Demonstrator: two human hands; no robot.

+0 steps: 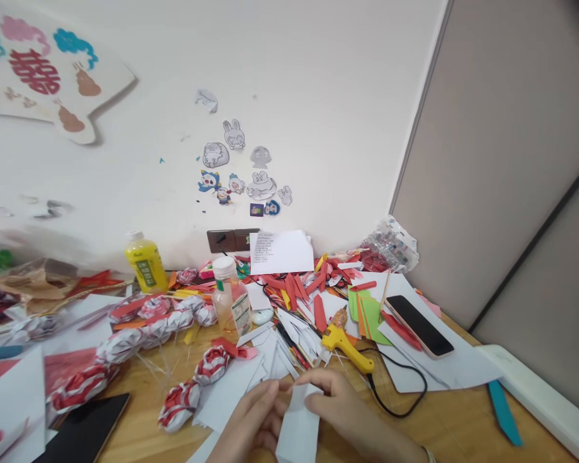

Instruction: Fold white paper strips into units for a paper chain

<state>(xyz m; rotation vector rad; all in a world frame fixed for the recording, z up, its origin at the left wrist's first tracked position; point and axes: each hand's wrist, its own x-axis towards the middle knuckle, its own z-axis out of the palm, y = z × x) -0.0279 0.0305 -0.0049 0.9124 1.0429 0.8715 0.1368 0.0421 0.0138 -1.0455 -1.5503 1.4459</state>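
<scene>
Holding a white slip of paper point(299, 421) between both hands at the near edge of the wooden surface point(463, 424), I am pinching its top with my fingers. My left hand point(251, 418) is gripping the slip's left edge, fingers curled in on it. My right hand point(340, 405) is gripping the right side, its fingers point(318, 386) folded over the top corner. The slip is standing almost upright, just above a spread of white paper sheets point(231, 392).

Just beyond my right hand a yellow glue gun point(345, 344) is lying on the surface, its black cord point(405, 392) looping toward me. To the right of it a phone point(419, 325) is lying face up on white paper, near a stack of green paper point(364, 312). To my left, red-and-white paper rolls point(193, 382) are lying in rows. Farther back a yellow bottle point(145, 263) and a small clear bottle point(229, 296) are standing among red paper scraps point(294, 283). A dark tablet point(84, 431) is lying at the near left.
</scene>
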